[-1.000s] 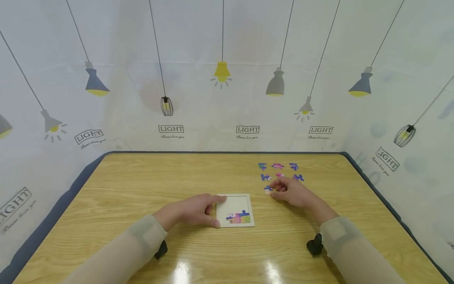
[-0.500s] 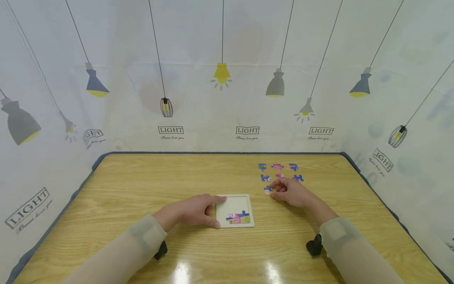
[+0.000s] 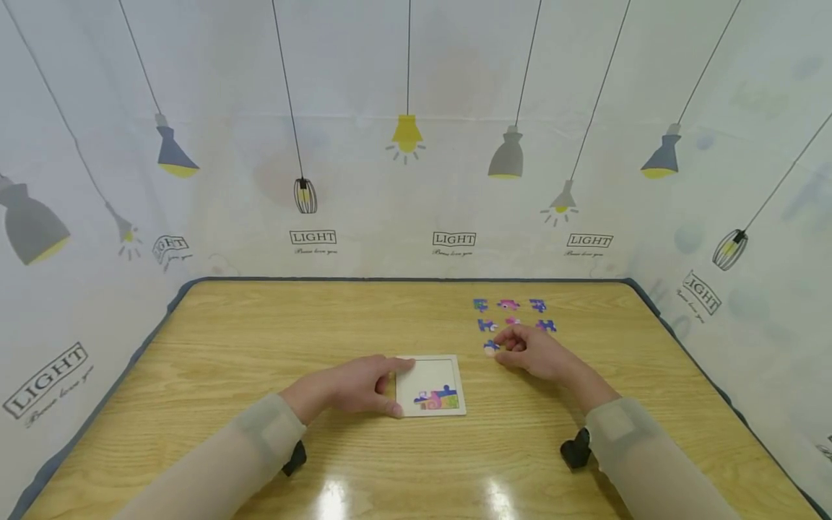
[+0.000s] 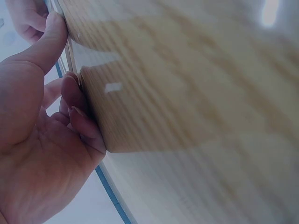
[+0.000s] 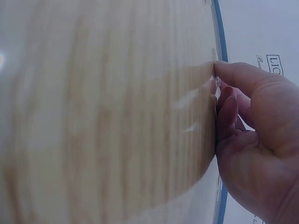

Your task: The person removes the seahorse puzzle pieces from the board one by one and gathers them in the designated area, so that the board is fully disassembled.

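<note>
A square white puzzle tray (image 3: 422, 372) lies on the table, several joined pink, blue and green pieces (image 3: 438, 399) in its near right corner. My left hand (image 3: 357, 383) holds the tray by its left side, thumb at the near corner and index finger over the far part of the rim; the other fingers curl against the table in the left wrist view. To the right of the tray, my right hand (image 3: 536, 352) pinches the edge of a blue and cream puzzle piece (image 3: 490, 349) lying on the table. In the right wrist view its fingertips hide that piece.
Loose puzzle pieces lie in rows beyond my right hand, among them a pink piece (image 3: 508, 305), a blue piece (image 3: 538, 305) and a purple-blue one (image 3: 547, 326). A lamp-printed curtain (image 3: 364, 180) stands behind the wooden table (image 3: 273, 318).
</note>
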A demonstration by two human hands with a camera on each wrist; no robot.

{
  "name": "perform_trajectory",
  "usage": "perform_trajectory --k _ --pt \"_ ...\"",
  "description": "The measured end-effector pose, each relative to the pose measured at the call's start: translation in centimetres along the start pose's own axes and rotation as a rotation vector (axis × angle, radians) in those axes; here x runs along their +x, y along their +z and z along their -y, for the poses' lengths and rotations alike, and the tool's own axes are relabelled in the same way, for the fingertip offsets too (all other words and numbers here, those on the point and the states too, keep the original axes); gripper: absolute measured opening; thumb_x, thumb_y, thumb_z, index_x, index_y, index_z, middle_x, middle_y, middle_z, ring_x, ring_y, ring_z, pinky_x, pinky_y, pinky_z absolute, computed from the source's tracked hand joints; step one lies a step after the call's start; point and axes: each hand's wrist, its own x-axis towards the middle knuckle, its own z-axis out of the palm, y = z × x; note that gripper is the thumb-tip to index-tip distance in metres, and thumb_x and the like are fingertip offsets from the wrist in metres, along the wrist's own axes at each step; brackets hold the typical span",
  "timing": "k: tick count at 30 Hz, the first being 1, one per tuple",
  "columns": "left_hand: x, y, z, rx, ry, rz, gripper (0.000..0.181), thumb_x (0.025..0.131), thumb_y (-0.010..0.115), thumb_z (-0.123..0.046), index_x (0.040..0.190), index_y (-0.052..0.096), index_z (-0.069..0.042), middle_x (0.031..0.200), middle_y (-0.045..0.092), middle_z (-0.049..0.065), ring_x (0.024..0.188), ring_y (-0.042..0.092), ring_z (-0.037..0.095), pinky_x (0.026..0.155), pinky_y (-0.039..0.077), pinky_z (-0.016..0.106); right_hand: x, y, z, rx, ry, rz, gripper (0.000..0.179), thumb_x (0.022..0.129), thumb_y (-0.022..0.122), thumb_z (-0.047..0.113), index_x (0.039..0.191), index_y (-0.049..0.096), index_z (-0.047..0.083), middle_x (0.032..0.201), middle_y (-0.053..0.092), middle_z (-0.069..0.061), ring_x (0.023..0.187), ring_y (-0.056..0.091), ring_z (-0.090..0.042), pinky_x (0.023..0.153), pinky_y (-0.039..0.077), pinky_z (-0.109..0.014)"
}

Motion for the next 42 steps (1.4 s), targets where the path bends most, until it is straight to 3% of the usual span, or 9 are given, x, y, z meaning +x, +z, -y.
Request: perform_trajectory --k 13,42 --pt "0.2 0.28 0.16 0.019 -0.021 -0.006 0.084 0.099 0.084 -0.038 0.17 0.044 -0.015 0.089 0.054 0.0 0.079 0.044 0.013 0.077 0.037 0.032 0.13 0.22 -0.41 0.003 -0.012 -0.001 0.03 0.107 0.074 0.023 0.129 0.068 0.005 0.108 0.061 -0.007 0.096 0.053 -0.022 0.087 0.046 -0.036" --pt "0.06 0.16 0.32 0.045 0.005 0.005 0.085 0.099 0.084 -0.039 0.169 0.044 -0.014 0.088 0.056 -0.001 0.078 0.046 0.012 0.076 0.038 0.03 0.09 0.62 -0.69 0.012 -0.015 -0.023 0.03 0.107 0.074 0.023 0.13 0.068 0.006 0.11 0.062 -0.007 0.097 0.053 -0.022 0.087 0.046 -0.035"
